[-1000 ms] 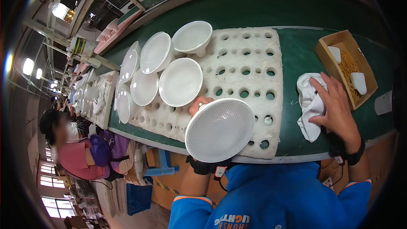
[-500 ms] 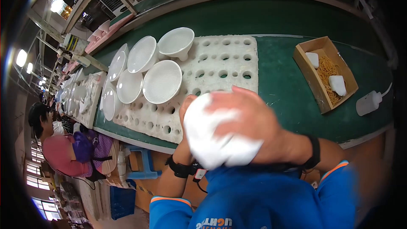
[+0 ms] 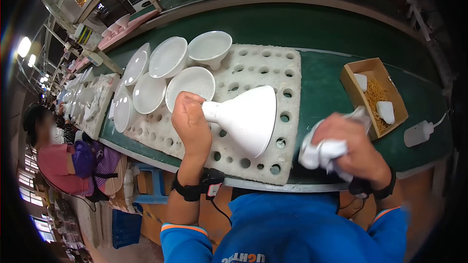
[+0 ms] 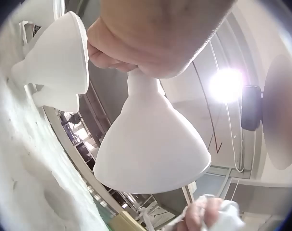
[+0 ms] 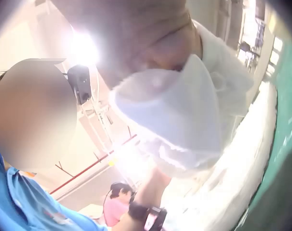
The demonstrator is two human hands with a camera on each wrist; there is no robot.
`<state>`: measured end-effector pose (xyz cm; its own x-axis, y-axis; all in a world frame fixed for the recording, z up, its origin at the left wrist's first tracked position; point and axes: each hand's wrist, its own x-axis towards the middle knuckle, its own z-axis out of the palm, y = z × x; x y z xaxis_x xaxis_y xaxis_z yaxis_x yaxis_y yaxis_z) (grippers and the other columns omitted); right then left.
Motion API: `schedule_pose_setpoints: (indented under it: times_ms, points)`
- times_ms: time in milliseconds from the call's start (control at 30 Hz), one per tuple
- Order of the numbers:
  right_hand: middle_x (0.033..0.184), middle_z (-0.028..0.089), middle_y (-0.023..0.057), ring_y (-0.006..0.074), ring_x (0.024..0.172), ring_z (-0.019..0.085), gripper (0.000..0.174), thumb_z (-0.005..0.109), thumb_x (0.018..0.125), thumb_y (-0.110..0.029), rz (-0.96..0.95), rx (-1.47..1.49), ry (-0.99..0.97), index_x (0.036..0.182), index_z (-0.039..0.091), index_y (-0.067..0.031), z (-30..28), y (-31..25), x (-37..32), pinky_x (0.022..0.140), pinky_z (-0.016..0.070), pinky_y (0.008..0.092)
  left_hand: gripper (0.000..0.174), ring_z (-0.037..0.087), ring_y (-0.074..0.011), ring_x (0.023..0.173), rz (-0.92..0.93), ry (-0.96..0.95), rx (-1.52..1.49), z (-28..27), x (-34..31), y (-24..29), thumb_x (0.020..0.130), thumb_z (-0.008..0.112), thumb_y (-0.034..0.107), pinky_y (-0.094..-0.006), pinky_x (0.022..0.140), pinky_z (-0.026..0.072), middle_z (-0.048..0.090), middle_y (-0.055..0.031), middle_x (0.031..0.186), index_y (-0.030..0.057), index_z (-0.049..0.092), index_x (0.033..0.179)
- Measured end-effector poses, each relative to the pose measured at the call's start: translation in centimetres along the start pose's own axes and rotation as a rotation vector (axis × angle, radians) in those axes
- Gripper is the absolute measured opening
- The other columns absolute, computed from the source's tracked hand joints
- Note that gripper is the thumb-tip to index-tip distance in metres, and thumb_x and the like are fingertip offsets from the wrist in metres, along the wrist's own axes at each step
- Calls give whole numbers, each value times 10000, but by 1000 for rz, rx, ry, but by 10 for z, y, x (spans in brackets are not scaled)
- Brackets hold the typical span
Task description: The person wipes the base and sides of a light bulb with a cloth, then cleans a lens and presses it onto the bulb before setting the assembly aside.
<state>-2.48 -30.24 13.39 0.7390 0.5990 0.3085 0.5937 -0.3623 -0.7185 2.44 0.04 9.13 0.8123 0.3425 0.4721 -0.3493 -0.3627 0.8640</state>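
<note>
My left hand point(image 3: 191, 125) grips a white cone-shaped reflector lamp bulb point(image 3: 249, 121) by its narrow neck. The bulb lies sideways over the foam tray point(image 3: 288, 134), its wide face turned right; in the left wrist view the bulb point(image 4: 151, 139) hangs face down from the fist. Bunched in my right hand point(image 3: 355, 142) is a white cloth point(image 3: 317, 155), held over the green bench to the right of the bulb and apart from it. Folds of the cloth point(image 5: 179, 113) fill the right wrist view. Several matching bulbs point(image 3: 148, 92) stand in the tray's left part.
A cardboard box point(image 3: 348, 80) with rubber bands point(image 3: 374, 98) and white blocks sits on the green bench point(image 3: 321, 78) at right. Beside it lies a white bottle point(image 3: 417, 134) with a thin spout. Another person point(image 3: 61, 165) sits at the bench on the left.
My right hand picked up the cloth, brought it onto the bulb's face, then drew it back right. My left hand has turned the bulb from facing up to sideways.
</note>
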Motion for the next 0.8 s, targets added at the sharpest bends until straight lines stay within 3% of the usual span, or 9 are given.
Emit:
schedule_pose_setpoints:
  times_ms: [167, 267, 300, 333, 467, 567, 633, 700, 800]
  points:
    - [1065, 585, 146, 286, 992, 578, 405, 705, 663, -17, -185, -55, 658, 1060, 632, -44, 10, -18, 29, 850, 465, 352, 232, 477, -151, 576, 120, -53, 137, 11, -5, 10, 878, 429, 169, -307, 550, 406, 513, -83, 626, -13, 503, 754]
    - [1111, 598, 84, 285, 1102, 534, 224, 611, 713, -81, -410, -296, 183, 930, 666, -90, 53, -4, 37, 826, 447, 395, 214, 496, -187, 551, 245, -23, 292, 18, -1, 20, 863, 450, 156, -331, 538, 419, 528, -106, 618, -16, 500, 747]
    - [1019, 599, 49, 259, 1042, 538, 97, 586, 710, -128, -505, -346, 150, 791, 630, -98, 78, 5, 32, 769, 430, 375, 209, 502, -201, 542, 305, 2, 357, 20, 2, 22, 859, 455, 151, -338, 534, 423, 532, -114, 617, -17, 500, 745]
    - [900, 569, 24, 230, 908, 543, 67, 587, 698, -174, -519, -235, -155, 693, 571, -109, 97, 19, 21, 697, 412, 356, 209, 506, -215, 540, 288, 30, 348, 18, 6, 22, 859, 456, 151, -342, 538, 426, 537, -120, 622, -17, 503, 744]
    - [852, 589, 21, 226, 822, 547, 47, 621, 657, -94, -377, -115, -22, 688, 591, -112, 74, 30, 6, 654, 401, 348, 201, 520, -256, 535, 229, 70, 309, 9, 13, 17, 850, 467, 149, -356, 549, 437, 548, -134, 638, -13, 514, 739]
    - [920, 636, 67, 272, 834, 581, 225, 661, 587, 22, -243, -67, 211, 779, 639, -94, 31, 30, 12, 685, 437, 379, 179, 524, -255, 538, 272, 43, 420, 9, 10, 20, 837, 482, 136, -362, 552, 441, 551, -129, 644, -7, 520, 734]
    - [966, 633, 83, 290, 905, 578, 254, 659, 608, 16, -221, -160, 303, 840, 652, -87, 28, 40, 6, 744, 436, 393, 162, 519, -240, 536, 279, 24, 458, 20, 1, 18, 829, 494, 127, -355, 547, 439, 551, -121, 644, -1, 524, 733]
    - [1207, 551, 121, 297, 1173, 461, 395, 691, 690, -82, -43, -448, 96, 1078, 622, -49, 32, 44, -8, 967, 348, 424, 152, 509, -218, 527, 278, -2, 432, 27, -7, 11, 828, 504, 123, -336, 532, 430, 542, -109, 636, 5, 526, 734]
    - [1225, 543, 125, 330, 1196, 455, 361, 669, 756, -106, -5, -262, 148, 1100, 605, -17, 7, 48, -21, 997, 345, 463, 177, 468, -166, 509, 312, -24, 425, 34, -16, 14, 859, 498, 139, -297, 500, 391, 497, -82, 613, 6, 516, 744]
